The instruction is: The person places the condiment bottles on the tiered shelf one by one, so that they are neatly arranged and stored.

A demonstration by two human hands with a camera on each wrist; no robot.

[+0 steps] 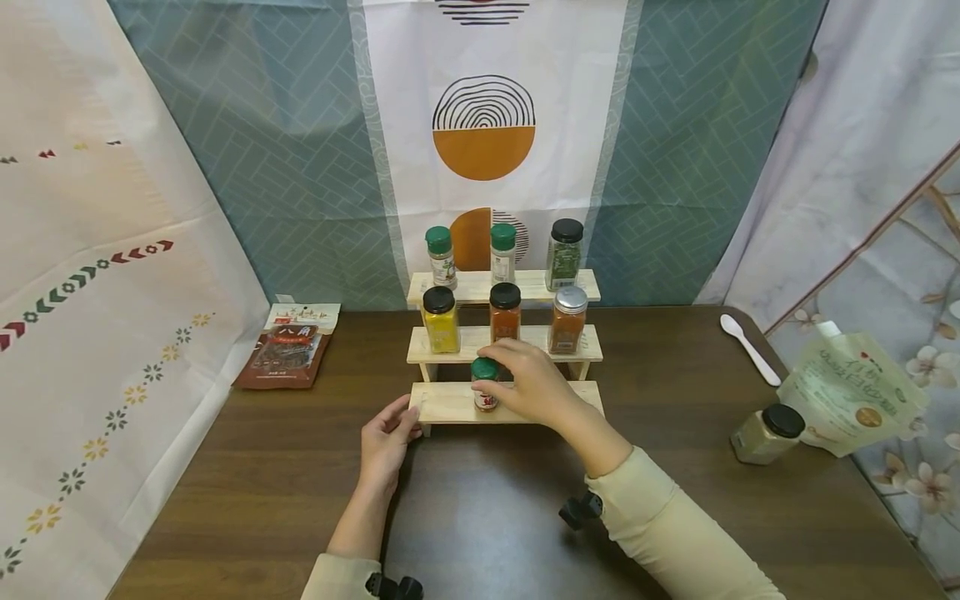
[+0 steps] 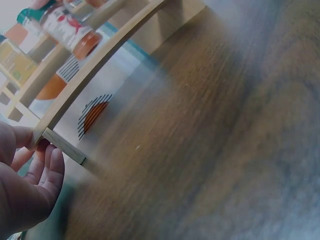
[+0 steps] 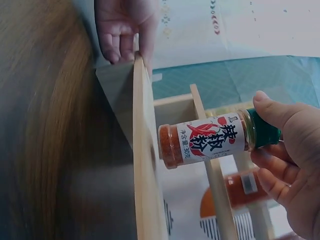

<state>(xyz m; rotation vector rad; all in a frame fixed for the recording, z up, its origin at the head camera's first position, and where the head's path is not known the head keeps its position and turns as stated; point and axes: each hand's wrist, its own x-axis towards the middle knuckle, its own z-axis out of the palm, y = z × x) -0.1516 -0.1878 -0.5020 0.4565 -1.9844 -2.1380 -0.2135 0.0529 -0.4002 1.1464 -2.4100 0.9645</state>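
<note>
A three-tier wooden spice rack [image 1: 442,404] stands on the table. My right hand [image 1: 528,383] pinches the green cap of a small chili powder jar [image 3: 207,140], held upright at the lowest tier; whether its base touches the board I cannot tell. In the left wrist view the jar's red base shows behind the board's front edge. My left hand [image 1: 386,437] grips the left end of the lowest board between thumb and fingers. The middle tier bears a yellow spice jar [image 1: 441,321], a red-brown jar [image 1: 505,312] and a silver-capped jar [image 1: 567,321].
On the top tier stand two green-capped jars [image 1: 441,258] and a black-capped jar of green herbs [image 1: 564,254]. A brown packet [image 1: 288,350] lies at the left. At the right are a white spoon [image 1: 750,350], a black-capped jar [image 1: 765,435] and a pale green spouted pouch [image 1: 855,387].
</note>
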